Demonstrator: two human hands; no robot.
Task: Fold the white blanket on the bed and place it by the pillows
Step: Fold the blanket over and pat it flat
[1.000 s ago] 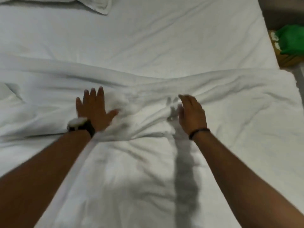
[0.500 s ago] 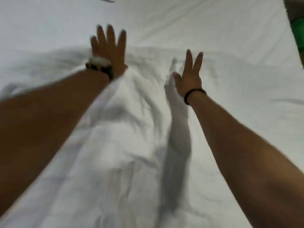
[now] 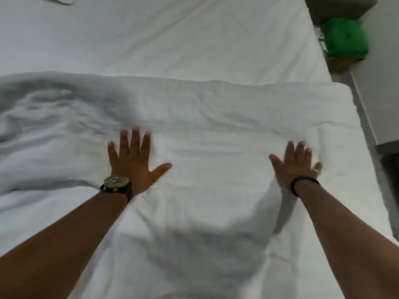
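Note:
The white blanket lies spread across the near half of the bed, its far edge a soft ridge running left to right. My left hand, with a watch on the wrist, presses flat on the blanket left of centre, fingers straight and spread. My right hand, a black band on the wrist, lies flat on the blanket near its right end, fingers straight. A corner of a pillow shows at the top left. The blanket's left part is rumpled.
The bare white bed sheet stretches beyond the blanket toward the pillow. Off the bed's right side sits a green bag on a yellowish basket, with a white furniture edge below it.
Both hands have drawn back from a far reach and spread apart, the right one sliding toward the blanket's right end. The blanket looks flatter and smoother in the middle than before.

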